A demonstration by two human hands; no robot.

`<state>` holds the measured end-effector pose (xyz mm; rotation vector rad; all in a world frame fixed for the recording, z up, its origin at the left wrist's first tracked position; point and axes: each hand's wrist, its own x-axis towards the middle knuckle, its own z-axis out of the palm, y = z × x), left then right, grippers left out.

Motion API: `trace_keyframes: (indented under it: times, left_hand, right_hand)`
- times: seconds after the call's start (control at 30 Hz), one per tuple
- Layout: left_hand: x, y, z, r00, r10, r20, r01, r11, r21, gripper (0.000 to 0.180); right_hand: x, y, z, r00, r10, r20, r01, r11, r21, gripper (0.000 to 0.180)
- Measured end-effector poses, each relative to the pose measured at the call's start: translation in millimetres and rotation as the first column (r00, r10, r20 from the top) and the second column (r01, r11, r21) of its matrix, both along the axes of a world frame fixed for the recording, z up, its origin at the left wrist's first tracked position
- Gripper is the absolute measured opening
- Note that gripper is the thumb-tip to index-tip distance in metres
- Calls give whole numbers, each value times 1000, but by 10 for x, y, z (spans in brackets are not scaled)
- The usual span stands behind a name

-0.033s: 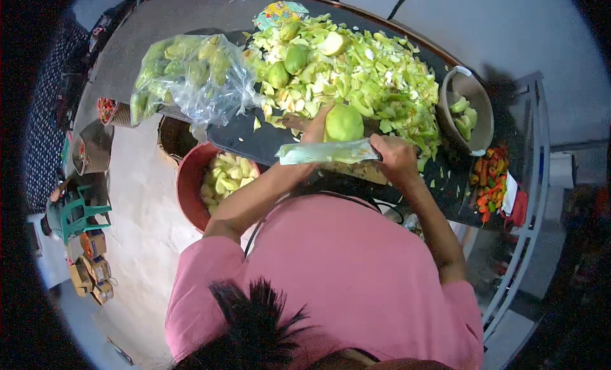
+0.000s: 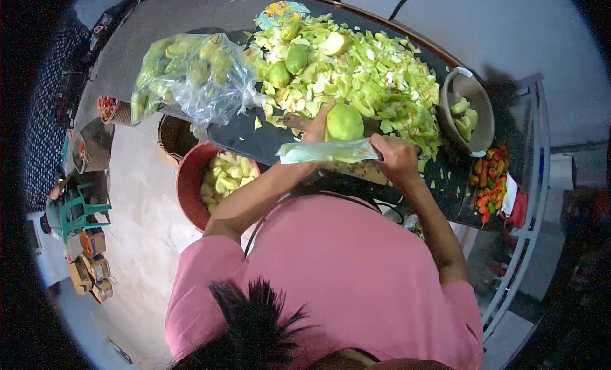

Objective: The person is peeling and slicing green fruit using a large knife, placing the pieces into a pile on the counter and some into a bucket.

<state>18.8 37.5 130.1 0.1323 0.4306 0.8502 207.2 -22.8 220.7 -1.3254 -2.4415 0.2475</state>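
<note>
Near the middle of the counter's point(image 2: 232, 135) near edge, the person in pink holds a round green fruit point(image 2: 344, 123) with the left hand point(image 2: 316, 128), whose fingers press against its left side; most of them are hidden behind it, so I cannot tell how far they spread. The right hand point(image 2: 399, 155) has its fingers curled tightly around the handle of a broad-bladed knife point(image 2: 328, 152). The blade points left across the fruit's near side and over the left wrist; whether it touches the skin I cannot tell. Just beyond, a wide heap of pale green peelings point(image 2: 363, 83) spreads toward the far edge, with whole green fruits point(image 2: 296, 59) lying on its left part. A clear plastic bag point(image 2: 191, 71) full of green fruit sits by the near left corner. Toward the right end stands a bowl point(image 2: 487, 121) of cut pieces, with red and orange peppers point(image 2: 489, 179) near it at the near right corner. Below the near left edge, a reddish tub point(image 2: 191, 188) holds pale chunks point(image 2: 228, 179).
</note>
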Motion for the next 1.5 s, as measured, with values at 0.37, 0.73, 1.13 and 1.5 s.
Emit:
trace_keyframes:
  times: [0.37,0.73,1.13,1.5]
  left_hand:
    - [-65,74,-64,997,-59,-50,61,997,37,45]
    - [-59,84,-49,989,-148,8,148,986,-79,52]
    - [-12,18,124,982,-145,-119,122,976,-180,57]
    - [135,-43,44,985,-168,-48,164,983,-85,46]
  right_hand:
    - [-39,38,-74,997,-30,72,18,986,166,8]
    - [263,176,-338,997,-54,-55,60,991,118,48]
    - [373,132,-330,980,-197,16,196,979,47,24]
    - [173,138,-297,996,-84,-25,84,996,10,26]
